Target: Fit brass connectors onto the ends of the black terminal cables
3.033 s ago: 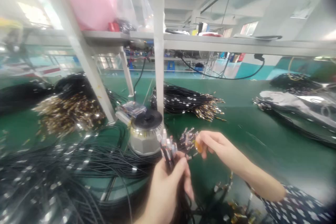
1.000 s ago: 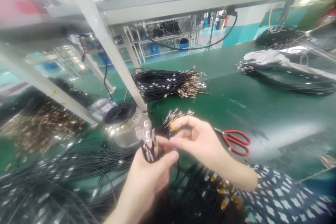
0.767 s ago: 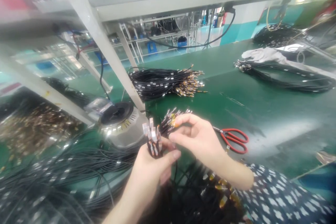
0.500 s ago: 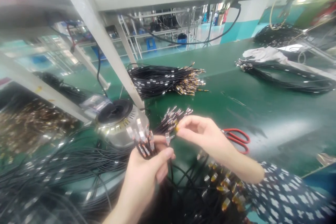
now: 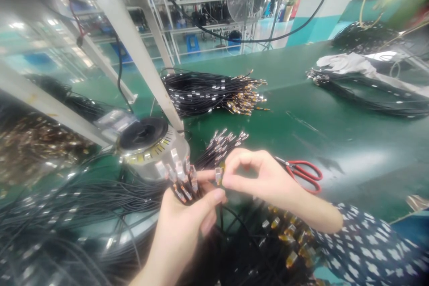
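Cables [image 5: 182, 183] half-hidden inside left hand [image 5: 181, 232]

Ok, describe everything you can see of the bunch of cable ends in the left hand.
The bunch of cable ends is a cluster of thin black cables, each tipped with a small silvery metal connector, some with reddish bands below. The tips stand roughly upright and fan out a little. The left hand has its grip closed around the cables just under the connectors, thumb across the front; the cables run down behind it. The right hand pinches a single connector close beside the bunch.
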The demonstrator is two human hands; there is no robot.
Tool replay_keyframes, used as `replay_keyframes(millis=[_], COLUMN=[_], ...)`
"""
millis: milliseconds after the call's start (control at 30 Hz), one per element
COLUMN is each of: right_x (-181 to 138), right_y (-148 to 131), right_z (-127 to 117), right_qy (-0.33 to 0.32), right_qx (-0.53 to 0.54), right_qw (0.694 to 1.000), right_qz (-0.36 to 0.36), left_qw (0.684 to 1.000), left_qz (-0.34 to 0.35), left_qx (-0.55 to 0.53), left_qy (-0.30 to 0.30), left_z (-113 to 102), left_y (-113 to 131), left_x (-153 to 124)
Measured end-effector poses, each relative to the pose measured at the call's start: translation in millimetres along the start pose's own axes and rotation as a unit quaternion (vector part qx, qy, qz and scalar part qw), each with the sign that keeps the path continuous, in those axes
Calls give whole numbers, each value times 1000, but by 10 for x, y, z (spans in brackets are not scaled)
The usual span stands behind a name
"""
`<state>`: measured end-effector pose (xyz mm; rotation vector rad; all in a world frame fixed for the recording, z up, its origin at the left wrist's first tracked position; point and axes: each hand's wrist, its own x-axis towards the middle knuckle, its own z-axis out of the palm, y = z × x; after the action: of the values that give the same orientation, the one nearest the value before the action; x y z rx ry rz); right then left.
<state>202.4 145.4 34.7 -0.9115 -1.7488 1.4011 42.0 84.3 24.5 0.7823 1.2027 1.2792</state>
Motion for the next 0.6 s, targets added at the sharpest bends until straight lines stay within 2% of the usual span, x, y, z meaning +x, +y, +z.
replay_keyframes(millis=[200,433,600], right_x=[7,10,-13], right_y=[-2,-12,-28], right_z=[15,29,76], right_qy=[8,22,49], right_qx=[-6,-10,-16], right_qw=[1000,1000,999], right_qz=[-1,-4,12], left_qw=[1000,1000,1000], left_qz=[2,-10,7], left_qx=[1,-4,1], left_qy=[9,-17,-19], left_z=[29,-30,-65], left_y=[-1,-25,-86], left_x=[-5,19,28])
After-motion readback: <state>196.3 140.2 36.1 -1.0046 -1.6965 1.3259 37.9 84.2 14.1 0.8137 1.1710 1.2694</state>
